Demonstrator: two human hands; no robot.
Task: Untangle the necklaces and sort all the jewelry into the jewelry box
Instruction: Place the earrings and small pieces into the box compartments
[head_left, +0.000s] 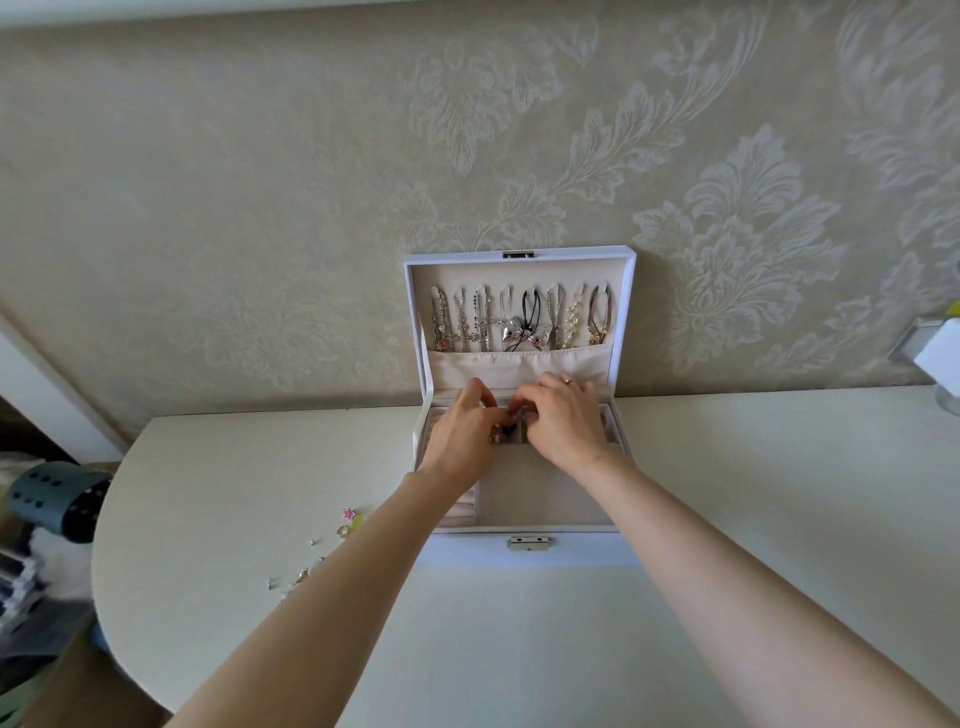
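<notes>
A white jewelry box (571, 551) stands open on the table against the wall. Several necklaces (519, 319) hang from hooks inside its upright lid (415, 312), above a fabric pocket. My left hand (460, 441) and my right hand (563, 426) meet over the back compartments of the box. Their fingertips pinch a small dark and silver piece of jewelry (511, 423) between them; what it is stays partly hidden. Small loose pieces, among them a pink star (348, 513) and several earrings (298, 577), lie on the table left of the box.
The cream table (753, 493) has a rounded left edge and meets the patterned wall behind. A dark blue perforated object (62, 499) sits beyond the table's left edge. A white item in a clear holder (943, 358) stands at the far right.
</notes>
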